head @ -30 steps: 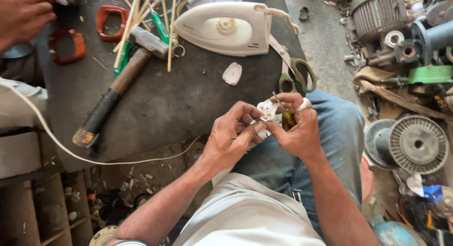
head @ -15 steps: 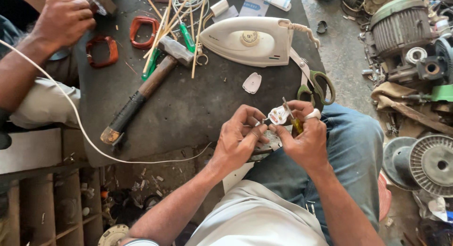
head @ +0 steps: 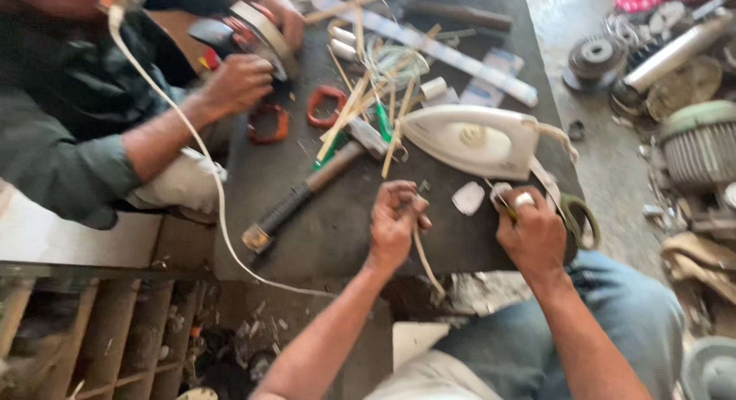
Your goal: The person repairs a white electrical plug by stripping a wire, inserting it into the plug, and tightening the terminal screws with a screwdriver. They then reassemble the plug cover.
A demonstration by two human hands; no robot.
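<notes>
Both hands have drifted apart since half a second ago, when they were pressed together over the lap around a small white part. Now the left hand (head: pixel 395 223) is curled shut on a pale cord (head: pixel 426 263) that trails down past the bench edge, while the right hand (head: pixel 533 233) is closed on a small tool (head: pixel 507 208) with a white bit at its tip; blur hides what exactly. A white cover piece (head: pixel 468 197) lies flat on the dark bench (head: pixel 322 231) between the 2 hands. Just beyond them sits the white iron (head: pixel 469 141), and left of the left hand a hammer (head: pixel 307 189) lies aslant. Another person's hand (head: pixel 239 82) works farther left.
</notes>
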